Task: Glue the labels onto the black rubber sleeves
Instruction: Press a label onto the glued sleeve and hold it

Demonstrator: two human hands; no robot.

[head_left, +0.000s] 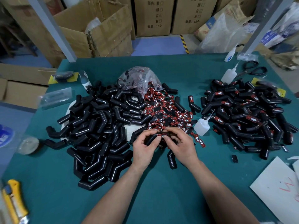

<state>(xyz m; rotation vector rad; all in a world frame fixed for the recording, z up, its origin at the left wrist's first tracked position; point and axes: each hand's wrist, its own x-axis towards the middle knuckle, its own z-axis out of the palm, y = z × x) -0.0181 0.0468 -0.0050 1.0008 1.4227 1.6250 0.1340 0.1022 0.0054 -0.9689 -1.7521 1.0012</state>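
The left hand (144,147) and right hand (179,146) together pinch one bent, glossy black rubber sleeve (152,137). Its red-and-black label (164,135) reads "TAPER". It is held at the near edge of the heap of loose red-and-black labels (166,110), which are printed alike. The pile of bare black sleeves (100,126) lies left of that heap, and the pile of labelled sleeves (247,113) lies right of it.

Black scissors (246,72), yellow utility knife (14,199), cardboard boxes (152,16)

a held sleeve (152,137), black and bent, lies level, pinched between the left hand (144,147) and right hand (181,146), a red label (164,135) on top. bare sleeves (100,126) heap left, loose labels (166,110) centre, labelled sleeves (246,113) right.
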